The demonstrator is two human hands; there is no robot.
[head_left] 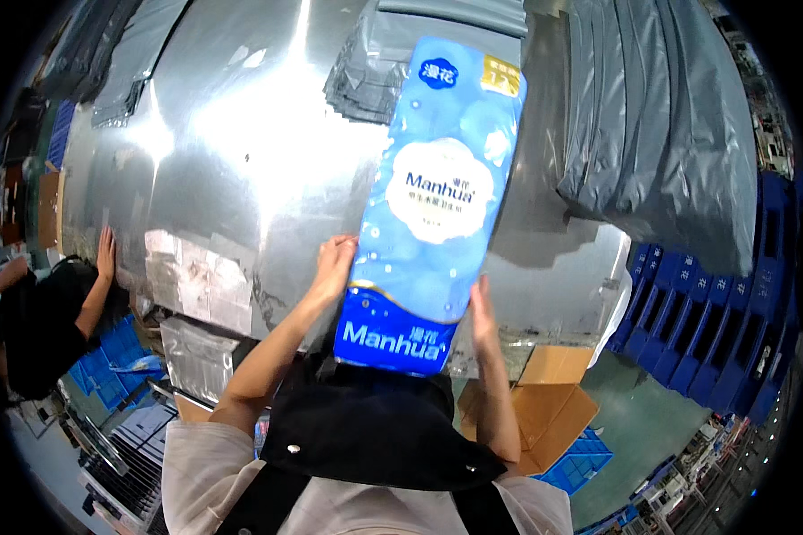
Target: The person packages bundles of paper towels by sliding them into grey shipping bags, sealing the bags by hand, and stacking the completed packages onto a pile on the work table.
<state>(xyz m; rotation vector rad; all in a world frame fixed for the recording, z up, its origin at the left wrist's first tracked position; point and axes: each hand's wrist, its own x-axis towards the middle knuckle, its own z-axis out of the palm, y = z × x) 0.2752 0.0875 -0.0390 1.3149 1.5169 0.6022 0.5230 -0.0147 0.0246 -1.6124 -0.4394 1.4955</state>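
Observation:
A long blue toilet paper pack (433,285), wrapped in glossy film with a pale flower-shaped label, lies over the near part of the metal table (321,178). Its near end reaches the front of my black apron. My left hand (334,266) presses against its left side with bent fingers. Against the right side, nearer to me, rests my right hand (483,314), seen edge-on with its fingers partly hidden. The pack is held between both hands. Its far end overlaps a stack of grey plastic bags (363,76).
Large grey plastic sheets (660,125) hang over the right table edge, beside stacked blue crates (714,312). An open cardboard box (553,419) stands below on the right. At far left, a co-worker's hand (106,254) touches the table. More grey bags (138,53) lie back left.

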